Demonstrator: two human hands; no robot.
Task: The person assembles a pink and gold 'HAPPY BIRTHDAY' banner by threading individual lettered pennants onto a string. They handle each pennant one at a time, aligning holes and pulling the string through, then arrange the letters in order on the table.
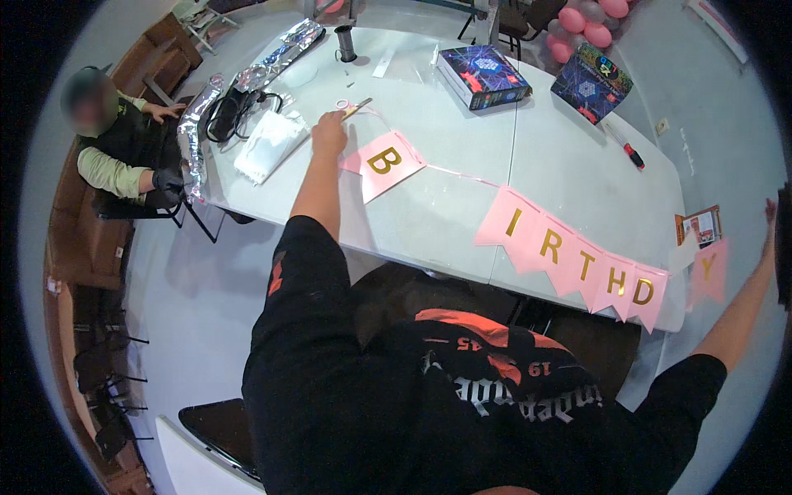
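Observation:
A pink pennant banner [569, 247] with gold letters stretches across the table's near side, its flags strung on a thin pink ribbon [462, 175]. My left hand [330, 134] is closed at the ribbon's left end, beside the flag [384, 165] nearest to it. Just past its fingers lie a slim tan-and-dark tool [357, 107] and a small tape roll [342, 105]. Far to the right, my right arm reaches out toward the wall. My right hand [771, 213] is small and partly lost at the picture's rim, near the blurred last flag [708, 272]; its grip is unclear.
On the white table [429, 223] are two dark patterned boxes [484, 76] [591, 82], a red-and-black screwdriver [634, 155], clear plastic packaging [271, 147], a black cable bundle [235, 114], silver foil [280, 54] and a dark cylinder [345, 44]. A seated person [124, 140] is at the left.

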